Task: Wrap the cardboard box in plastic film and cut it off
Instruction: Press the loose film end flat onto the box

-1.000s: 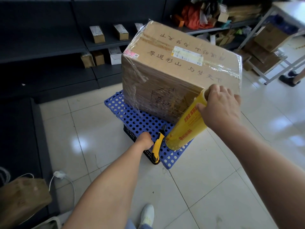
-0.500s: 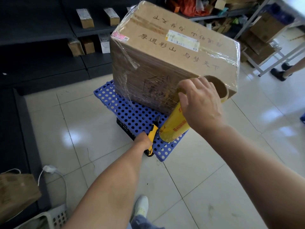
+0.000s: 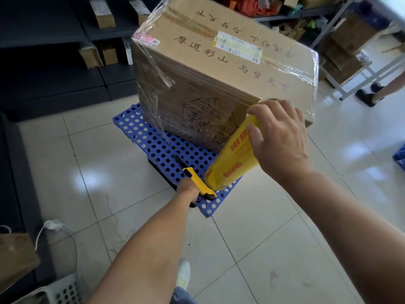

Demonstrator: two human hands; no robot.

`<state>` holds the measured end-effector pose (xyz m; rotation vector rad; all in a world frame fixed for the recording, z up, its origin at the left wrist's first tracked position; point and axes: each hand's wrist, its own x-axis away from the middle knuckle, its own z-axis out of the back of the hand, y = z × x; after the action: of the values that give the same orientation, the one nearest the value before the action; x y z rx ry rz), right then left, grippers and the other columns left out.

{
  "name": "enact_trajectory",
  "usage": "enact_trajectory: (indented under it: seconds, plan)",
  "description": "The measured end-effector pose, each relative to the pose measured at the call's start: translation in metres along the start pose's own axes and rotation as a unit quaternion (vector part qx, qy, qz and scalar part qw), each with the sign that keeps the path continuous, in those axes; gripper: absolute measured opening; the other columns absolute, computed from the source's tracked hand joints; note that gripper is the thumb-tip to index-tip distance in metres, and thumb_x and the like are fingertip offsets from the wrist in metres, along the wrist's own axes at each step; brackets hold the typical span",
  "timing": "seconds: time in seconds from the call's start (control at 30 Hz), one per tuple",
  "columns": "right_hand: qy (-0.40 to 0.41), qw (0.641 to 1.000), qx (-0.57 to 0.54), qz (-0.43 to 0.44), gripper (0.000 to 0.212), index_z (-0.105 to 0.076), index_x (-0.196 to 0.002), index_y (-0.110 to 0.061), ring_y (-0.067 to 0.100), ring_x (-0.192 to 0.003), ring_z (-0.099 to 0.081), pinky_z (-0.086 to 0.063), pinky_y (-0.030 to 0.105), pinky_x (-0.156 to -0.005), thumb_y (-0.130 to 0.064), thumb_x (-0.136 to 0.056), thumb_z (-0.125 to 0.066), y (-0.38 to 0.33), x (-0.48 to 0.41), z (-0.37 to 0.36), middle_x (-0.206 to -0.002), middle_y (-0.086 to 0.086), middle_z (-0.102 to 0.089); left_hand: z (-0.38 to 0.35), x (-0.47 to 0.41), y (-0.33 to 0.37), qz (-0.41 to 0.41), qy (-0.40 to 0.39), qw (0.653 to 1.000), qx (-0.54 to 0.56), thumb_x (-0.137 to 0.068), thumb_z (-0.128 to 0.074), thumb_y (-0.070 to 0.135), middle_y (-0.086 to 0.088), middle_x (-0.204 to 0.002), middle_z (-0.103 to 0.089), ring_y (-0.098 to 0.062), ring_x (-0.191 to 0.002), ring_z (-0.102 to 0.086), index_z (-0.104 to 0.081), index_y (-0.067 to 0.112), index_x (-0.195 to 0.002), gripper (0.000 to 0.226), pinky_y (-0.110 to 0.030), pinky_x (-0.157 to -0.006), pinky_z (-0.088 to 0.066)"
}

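Note:
A large cardboard box [image 3: 219,69] with printed characters and clear film round its sides stands on a blue perforated pallet [image 3: 157,150]. My right hand [image 3: 280,139] grips the upper end of a yellow roll of plastic film [image 3: 232,163], which leans against the box's near right corner, its lower end over the pallet. My left hand [image 3: 188,189] holds a yellow and black utility knife [image 3: 197,183] just left of the roll's lower end, blade pointing up toward the box. A loose flap of film hangs on the box's left front.
Dark shelves [image 3: 54,40] with small boxes stand behind at the left. A metal rack [image 3: 350,51] with cartons is at the back right, with another person's leg and shoe [image 3: 372,93] beside it. A white basket [image 3: 57,290] and cable lie near left. Pale floor tiles surround the pallet.
The view has moved closer to the box. My right hand shifted on the roll's top and now covers its open core. My left hand turned the knife so its blade points upward.

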<state>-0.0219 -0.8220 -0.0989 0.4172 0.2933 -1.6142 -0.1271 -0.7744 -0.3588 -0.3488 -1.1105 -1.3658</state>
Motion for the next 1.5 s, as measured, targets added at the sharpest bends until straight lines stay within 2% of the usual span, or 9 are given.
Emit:
enact_trajectory:
  seconds: [0.13,0.23,0.43,0.57,0.73,0.9,1.17,1.33,1.5]
  plan:
    - [-0.003,1.000,0.000,0.006,0.019,-0.065,-0.098,-0.006,0.035,-0.091,-0.057,-0.036,0.039,-0.078,-0.012,-0.080,-0.064,-0.001,-0.001,-0.003,-0.092,0.011,-0.064,0.015,0.007,-0.001,-0.020,0.019,1.000,-0.010,-0.092,-0.053,0.014,-0.003,-0.067,-0.047,-0.016,-0.058,-0.048,-0.046,0.009,-0.074,0.020,-0.028,-0.050,-0.039]
    - [-0.019,1.000,-0.004,0.019,0.019,-0.065,-0.098,-0.006,0.034,-0.091,-0.058,-0.041,0.040,-0.078,-0.012,-0.080,-0.067,-0.004,-0.004,0.000,-0.091,0.012,-0.065,0.037,0.016,0.003,-0.065,0.027,0.997,-0.019,-0.092,-0.056,0.016,-0.003,-0.063,-0.042,-0.016,-0.054,-0.041,-0.044,0.005,-0.072,0.025,-0.026,-0.044,-0.031]
    - [-0.146,0.988,0.048,0.009,0.033,-0.056,-0.119,-0.013,0.030,-0.116,-0.044,-0.032,0.041,-0.095,-0.030,-0.091,-0.057,-0.016,-0.034,0.017,-0.115,0.008,-0.060,0.114,0.051,0.013,-0.150,0.089,0.983,0.061,-0.095,-0.053,0.014,-0.001,-0.074,-0.042,-0.018,-0.069,-0.044,-0.044,0.011,-0.091,0.010,-0.031,-0.064,-0.037]
    - [-0.184,0.981,0.037,0.049,0.037,-0.048,-0.128,-0.017,0.026,-0.121,-0.038,-0.028,0.038,-0.099,-0.034,-0.095,-0.048,-0.039,-0.055,0.019,-0.124,0.005,-0.054,0.161,0.066,0.008,-0.134,0.149,0.972,0.121,-0.094,-0.053,0.012,0.000,-0.066,-0.032,-0.015,-0.058,-0.032,-0.034,0.018,-0.067,0.034,-0.031,-0.066,-0.030]
    - [-0.253,0.967,-0.020,0.035,0.036,-0.048,-0.129,-0.016,0.027,-0.119,-0.040,-0.033,0.037,-0.096,-0.030,-0.096,-0.049,-0.074,-0.086,-0.003,-0.125,0.006,-0.054,0.194,0.064,-0.006,-0.122,0.181,0.954,0.204,-0.093,-0.056,0.015,-0.002,-0.092,-0.053,-0.021,-0.084,-0.052,-0.048,0.015,-0.094,0.009,-0.035,-0.074,-0.043]
    - [-0.311,0.948,-0.056,-0.041,0.037,-0.048,-0.129,-0.012,0.031,-0.112,-0.050,-0.043,0.040,-0.090,-0.027,-0.096,-0.051,-0.094,-0.110,-0.028,-0.120,0.011,-0.058,0.224,0.049,0.001,-0.160,0.172,0.937,0.260,-0.092,-0.058,0.015,-0.007,-0.109,-0.057,-0.025,-0.100,-0.059,-0.052,0.013,-0.104,0.014,-0.037,-0.086,-0.049]
    - [-0.359,0.916,-0.084,-0.155,0.034,-0.052,-0.125,-0.014,0.030,-0.099,-0.059,-0.051,0.041,-0.083,-0.029,-0.094,-0.054,-0.098,-0.139,-0.059,-0.114,0.012,-0.061,0.275,0.034,0.038,-0.200,0.151,0.939,0.235,-0.089,-0.064,0.022,-0.007,-0.116,-0.059,-0.024,-0.103,-0.059,-0.056,0.007,-0.118,0.034,-0.036,-0.091,-0.049]
    - [-0.375,0.902,-0.097,-0.189,0.042,-0.047,-0.134,-0.015,0.029,-0.106,-0.058,-0.050,0.037,-0.082,-0.029,-0.095,-0.053,-0.097,-0.145,-0.071,-0.120,0.011,-0.059,0.278,0.030,0.064,-0.180,0.102,0.929,0.307,-0.083,-0.069,0.038,-0.009,-0.097,-0.069,-0.026,-0.090,-0.066,-0.063,0.004,-0.106,0.042,-0.040,-0.087,-0.054]
    - [-0.385,0.896,-0.110,-0.193,0.033,-0.052,-0.124,-0.013,0.030,-0.103,-0.058,-0.049,0.036,-0.078,-0.028,-0.095,-0.053,-0.088,-0.147,-0.076,-0.116,0.011,-0.060,0.275,0.031,0.077,-0.175,0.105,0.915,0.348,-0.091,-0.057,0.007,-0.006,-0.072,-0.063,-0.016,-0.065,-0.060,-0.066,-0.002,-0.093,0.013,-0.032,-0.072,-0.056]
